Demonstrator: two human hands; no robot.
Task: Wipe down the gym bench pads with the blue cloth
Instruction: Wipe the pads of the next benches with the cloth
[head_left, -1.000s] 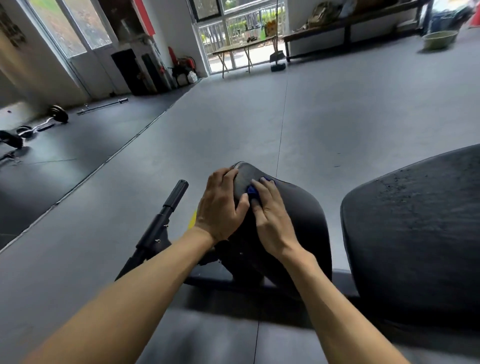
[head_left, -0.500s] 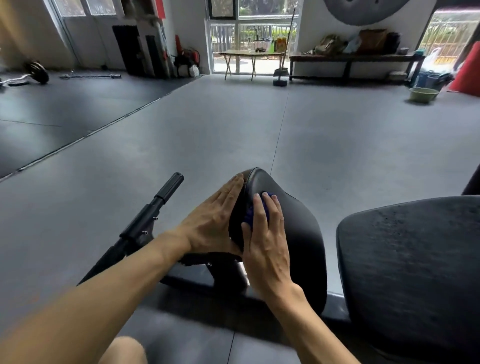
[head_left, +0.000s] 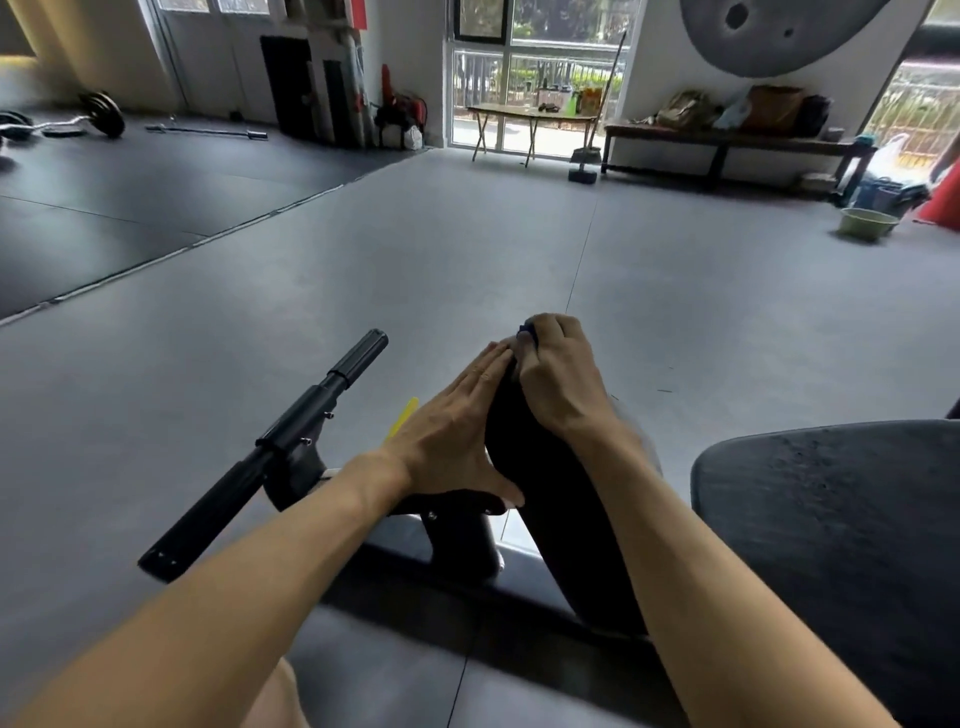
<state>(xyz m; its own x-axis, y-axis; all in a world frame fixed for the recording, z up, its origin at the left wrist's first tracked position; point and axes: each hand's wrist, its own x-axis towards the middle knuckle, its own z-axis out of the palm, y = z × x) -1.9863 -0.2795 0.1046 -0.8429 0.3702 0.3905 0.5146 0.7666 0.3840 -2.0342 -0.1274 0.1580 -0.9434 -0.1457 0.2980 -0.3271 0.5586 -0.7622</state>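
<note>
A narrow black seat pad (head_left: 566, 509) of the gym bench stands tilted up in the middle of the head view. My right hand (head_left: 558, 376) curls over its far top edge and grips the blue cloth (head_left: 525, 329), of which only a small dark blue corner shows above the fingers. My left hand (head_left: 449, 439) presses flat against the pad's left side, fingers straight and pointing away from me. A wider black back pad (head_left: 831, 530) with a dusty surface lies at the right.
A black padded roller bar (head_left: 270, 447) sticks out to the left of the bench frame. Grey floor mats stretch ahead. A green basin (head_left: 867, 222) sits far right, a barbell (head_left: 93, 119) far left, a folding table (head_left: 530, 117) by the window.
My right hand has slid from the pad's upper face up to its far top edge and curled round the cloth. My left hand has flattened against the pad's side. The view has tilted upward.
</note>
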